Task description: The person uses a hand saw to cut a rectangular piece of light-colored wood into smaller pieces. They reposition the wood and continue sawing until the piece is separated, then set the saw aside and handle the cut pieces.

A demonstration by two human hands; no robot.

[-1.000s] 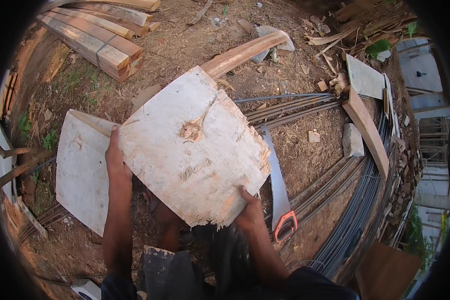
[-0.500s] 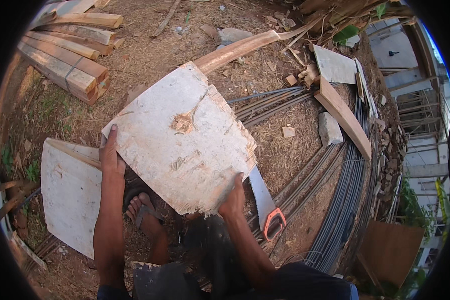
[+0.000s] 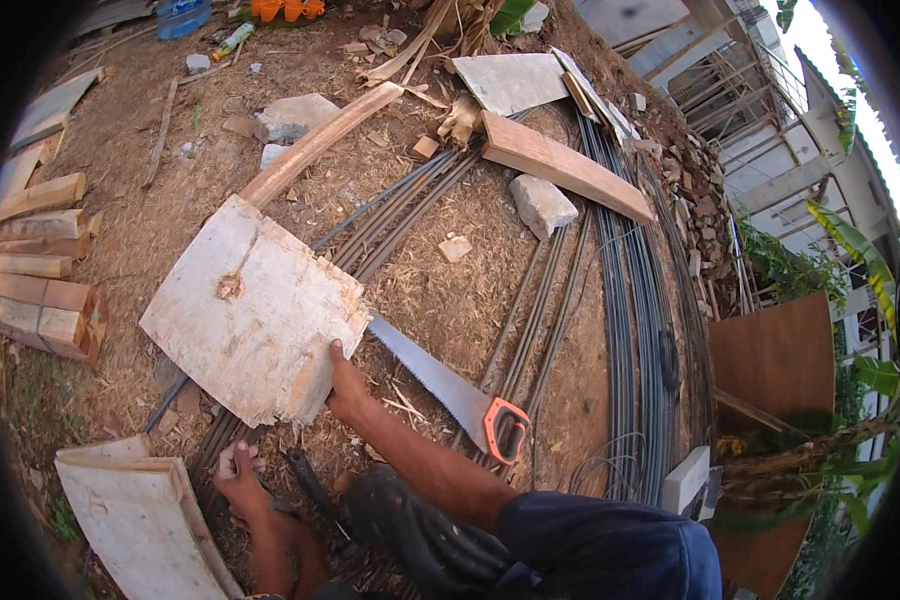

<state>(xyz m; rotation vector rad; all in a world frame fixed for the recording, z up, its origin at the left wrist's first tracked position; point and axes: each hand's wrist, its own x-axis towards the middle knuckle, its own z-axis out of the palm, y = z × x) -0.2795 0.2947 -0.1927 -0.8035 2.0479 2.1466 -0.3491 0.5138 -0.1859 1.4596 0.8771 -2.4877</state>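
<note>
Your right grip (image 3: pixel 349 388) is closed on the lower right corner of the board (image 3: pixel 285 318), thumb on top. Your left grip (image 3: pixel 242 482) is half curled beside the stacked panels (image 3: pixel 145 515); whether it holds anything, I can't tell. The board is whitish and scuffed, with a torn brown knot, a crack running up from it, and splintered right and lower edges. It overlaps the beam's (image 3: pixel 320 142) near end; the saw (image 3: pixel 432 380) lies right of it.

the pale, scuffed board (image 3: pixel 255 325) i grip with my right hand (image 3: pixel 350 388) is flat and roughly four-sided, with a brown, rough-edged blemish left of its middle and ragged, splintered right and lower edges; it sits cornerwise ahead of me, leftward, broad face up.
</note>
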